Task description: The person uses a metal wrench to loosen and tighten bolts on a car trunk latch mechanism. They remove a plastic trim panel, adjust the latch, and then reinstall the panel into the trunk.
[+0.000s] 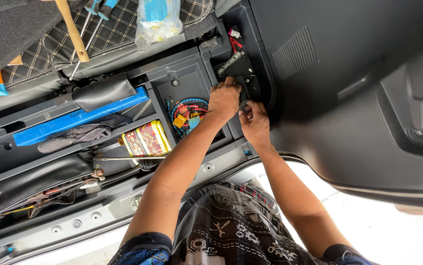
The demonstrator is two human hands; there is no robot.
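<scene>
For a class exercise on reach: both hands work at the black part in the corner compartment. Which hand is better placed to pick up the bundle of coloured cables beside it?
Probably the left hand. It lies right next to the bundle of coloured cables, in the adjoining compartment. The right hand sits on the far side, by the black part, and would have to cross over.

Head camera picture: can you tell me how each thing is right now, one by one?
Left hand: curled grip on a black part in the corner compartment.
Right hand: fingers pressed on the same black part.
Coiled cables: bundled in a compartment.
Patterned tin: lying on its side.
Blue bar: lying flat.
Grey cloth: crumpled.
Plastic bag: on the quilted seat.
</scene>
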